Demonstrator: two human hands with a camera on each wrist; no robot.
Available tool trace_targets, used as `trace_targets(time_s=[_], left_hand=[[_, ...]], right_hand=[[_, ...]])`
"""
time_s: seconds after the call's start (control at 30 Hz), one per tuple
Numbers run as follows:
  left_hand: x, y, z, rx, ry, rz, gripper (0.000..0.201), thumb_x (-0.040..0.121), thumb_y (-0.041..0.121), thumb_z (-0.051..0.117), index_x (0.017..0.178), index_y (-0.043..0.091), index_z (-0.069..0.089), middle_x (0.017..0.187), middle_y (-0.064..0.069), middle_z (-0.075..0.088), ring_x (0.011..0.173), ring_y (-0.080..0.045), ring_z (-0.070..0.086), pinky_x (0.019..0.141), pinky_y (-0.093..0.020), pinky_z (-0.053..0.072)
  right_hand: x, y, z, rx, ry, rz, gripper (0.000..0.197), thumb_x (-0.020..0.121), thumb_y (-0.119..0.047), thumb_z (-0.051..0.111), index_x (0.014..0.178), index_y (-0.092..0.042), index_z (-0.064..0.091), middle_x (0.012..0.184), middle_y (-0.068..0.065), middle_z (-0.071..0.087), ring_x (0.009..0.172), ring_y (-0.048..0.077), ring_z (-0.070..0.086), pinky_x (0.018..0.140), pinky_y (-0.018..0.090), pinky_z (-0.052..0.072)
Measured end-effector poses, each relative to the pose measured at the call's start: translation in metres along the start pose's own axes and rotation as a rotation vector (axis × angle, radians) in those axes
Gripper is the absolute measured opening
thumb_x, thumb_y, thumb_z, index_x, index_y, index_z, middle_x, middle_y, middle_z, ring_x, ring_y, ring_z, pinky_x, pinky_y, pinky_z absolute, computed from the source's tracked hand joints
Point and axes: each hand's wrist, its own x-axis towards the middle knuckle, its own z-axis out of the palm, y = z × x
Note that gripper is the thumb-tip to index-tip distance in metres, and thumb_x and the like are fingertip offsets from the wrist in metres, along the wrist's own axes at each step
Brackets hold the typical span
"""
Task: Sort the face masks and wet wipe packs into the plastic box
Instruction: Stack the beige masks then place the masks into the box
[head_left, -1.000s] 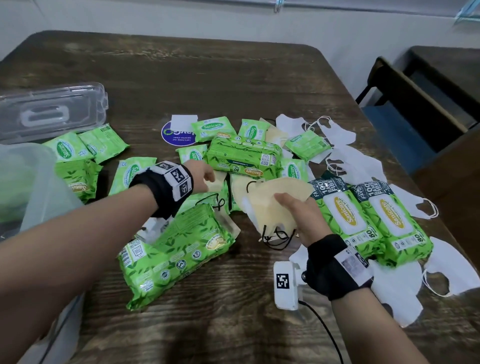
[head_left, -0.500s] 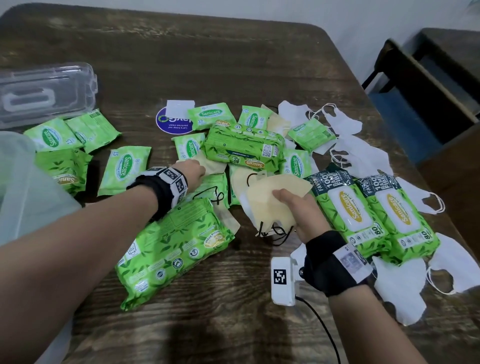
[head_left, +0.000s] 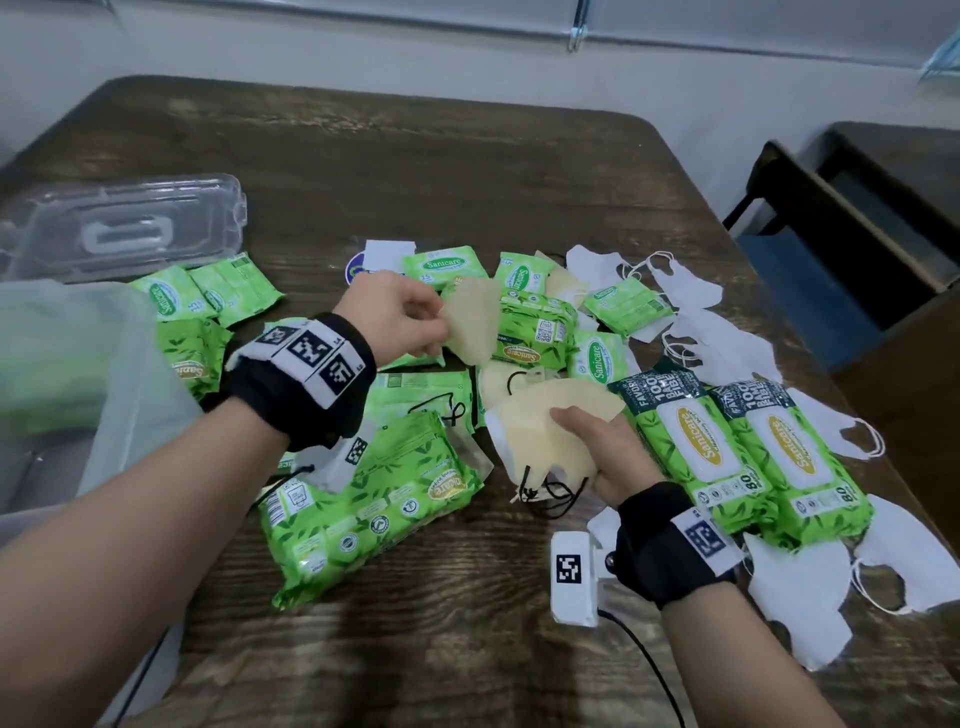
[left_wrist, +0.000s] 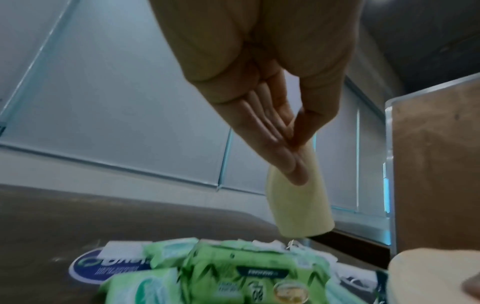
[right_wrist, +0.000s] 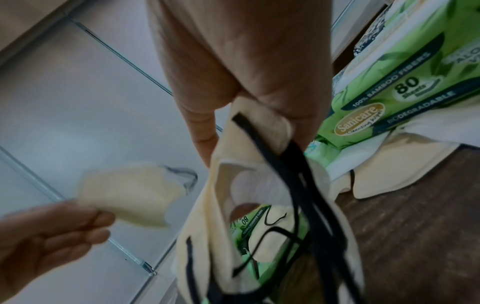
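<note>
- Left hand (head_left: 400, 317): raised above the pile, thumb and fingers pinching one cream mask (head_left: 470, 327) by its edge. Left wrist view confirms it: thumb closes on the fingers (left_wrist: 283, 152), and the mask (left_wrist: 298, 207) hangs below them, clear of the packs.
- Right hand (head_left: 605, 441): low over the table, fingers and thumb clamped on a cream mask stack (head_left: 545, 431); black ear loops (head_left: 550, 496) dangle from its near end. Right wrist view shows the same stack (right_wrist: 257, 164) pressed between thumb and palm, loops trailing down.
- The two hands are near each other but apart; the single mask is not touching the stack.
- Plastic box (head_left: 78, 374): translucent, at the far left edge, partly hidden behind the left forearm. Contents too blurred to tell.
- Clear lid (head_left: 124, 234): flat on the table, behind the box.
- Large wipe packs: one (head_left: 363, 499) below the left wrist, two side by side (head_left: 748, 457) just right of the right hand, one (head_left: 535, 332) in the middle of the pile behind the pinched mask.
- Small wipe packs (head_left: 208, 296) are scattered left beside the box, more in the centre around the middle large pack.
- White masks (head_left: 717, 343) lie spread along the right side of the wooden table (head_left: 467, 171), some tucked under the two side-by-side packs.
- Round blue sticker (head_left: 356, 270) is on the table behind the left hand, partly covered.
</note>
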Motion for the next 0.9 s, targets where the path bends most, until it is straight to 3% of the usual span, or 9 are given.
trace_targets(time_s=[0.13, 0.2, 0.27, 0.37, 0.4, 0.47, 0.6, 0.73, 0.9], left_hand=[[-0.028, 0.022, -0.008, -0.226, -0.137, 0.089, 0.017, 0.063, 0.022, 0.078, 0.079, 0.016, 0.076, 0.08, -0.012, 0.074, 0.084, -0.028, 0.071, 0.085, -0.033, 0.056], [-0.04, 0.029, -0.012, -0.367, -0.23, 0.13, 0.028, 0.058, 0.036, 0.074, 0.078, 0.016, 0.077, 0.08, -0.013, 0.074, 0.08, -0.026, 0.07, 0.079, -0.031, 0.058], [-0.05, 0.036, -0.013, -0.486, -0.277, 0.121, 0.031, 0.061, 0.043, 0.07, 0.073, 0.016, 0.078, 0.077, -0.01, 0.074, 0.07, -0.017, 0.069, 0.067, -0.022, 0.057], [-0.06, 0.045, -0.011, -0.442, -0.241, 0.105, 0.035, 0.059, 0.055, 0.075, 0.067, 0.021, 0.078, 0.075, -0.004, 0.074, 0.065, -0.01, 0.063, 0.064, -0.02, 0.053], [-0.063, 0.045, -0.008, -0.395, -0.216, 0.101, 0.029, 0.061, 0.05, 0.079, 0.067, 0.022, 0.078, 0.072, -0.001, 0.074, 0.064, -0.007, 0.062, 0.065, -0.021, 0.052], [-0.064, 0.045, 0.0, -0.325, -0.181, 0.088, 0.01, 0.065, 0.028, 0.083, 0.069, 0.022, 0.077, 0.065, 0.004, 0.071, 0.061, -0.003, 0.06, 0.066, -0.021, 0.048], [-0.067, 0.043, 0.013, -0.393, -0.123, 0.037, 0.025, 0.07, 0.006, 0.08, 0.081, 0.026, 0.07, 0.064, 0.007, 0.066, 0.06, -0.008, 0.06, 0.066, -0.025, 0.05], [-0.07, 0.043, 0.028, -0.56, -0.066, -0.05, 0.022, 0.078, 0.008, 0.073, 0.089, 0.026, 0.067, 0.084, -0.003, 0.069, 0.074, -0.018, 0.064, 0.077, -0.035, 0.053], [-0.071, 0.046, 0.038, -0.668, 0.06, -0.167, 0.009, 0.08, 0.011, 0.072, 0.078, 0.019, 0.068, 0.081, -0.001, 0.067, 0.078, -0.02, 0.061, 0.085, -0.039, 0.05]], right_hand=[[-0.011, 0.0, -0.002, -0.003, -0.032, 0.006, 0.011, 0.088, -0.007, 0.06, 0.098, -0.009, 0.062, 0.086, 0.009, 0.067, 0.073, 0.022, 0.065, 0.058, 0.029, 0.053], [-0.018, -0.004, -0.001, -0.007, -0.055, 0.019, 0.007, 0.091, -0.01, 0.057, 0.088, -0.008, 0.063, 0.075, 0.006, 0.062, 0.06, 0.014, 0.061, 0.05, 0.023, 0.05], [-0.024, -0.007, 0.0, -0.06, -0.079, 0.02, 0.015, 0.095, -0.013, 0.051, 0.102, -0.005, 0.062, 0.081, 0.004, 0.063, 0.061, 0.009, 0.062, 0.055, 0.02, 0.051], [-0.037, -0.013, 0.005, -0.094, -0.128, -0.024, 0.022, 0.091, -0.013, 0.056, 0.111, -0.006, 0.062, 0.111, 0.016, 0.067, 0.095, 0.026, 0.067, 0.085, 0.038, 0.054], [-0.042, -0.015, 0.006, -0.096, -0.135, -0.034, 0.02, 0.089, -0.01, 0.058, 0.107, -0.003, 0.064, 0.113, 0.018, 0.067, 0.1, 0.032, 0.064, 0.092, 0.044, 0.05], [-0.047, -0.018, 0.008, -0.1, -0.18, -0.074, 0.015, 0.087, -0.001, 0.057, 0.099, 0.002, 0.065, 0.105, 0.022, 0.068, 0.092, 0.032, 0.063, 0.087, 0.043, 0.049], [-0.062, -0.024, 0.013, -0.059, -0.301, -0.143, 0.021, 0.09, -0.004, 0.056, 0.105, -0.017, 0.063, 0.091, -0.002, 0.073, 0.077, 0.01, 0.07, 0.067, 0.025, 0.057], [-0.067, -0.029, 0.021, -0.035, -0.302, -0.158, 0.032, 0.096, -0.018, 0.05, 0.127, -0.011, 0.054, 0.116, 0.01, 0.067, 0.089, 0.016, 0.068, 0.067, 0.026, 0.056], [-0.064, -0.031, 0.024, -0.048, -0.303, -0.184, 0.033, 0.098, -0.023, 0.048, 0.129, -0.014, 0.052, 0.121, 0.01, 0.065, 0.106, 0.024, 0.064, 0.082, 0.037, 0.055]])
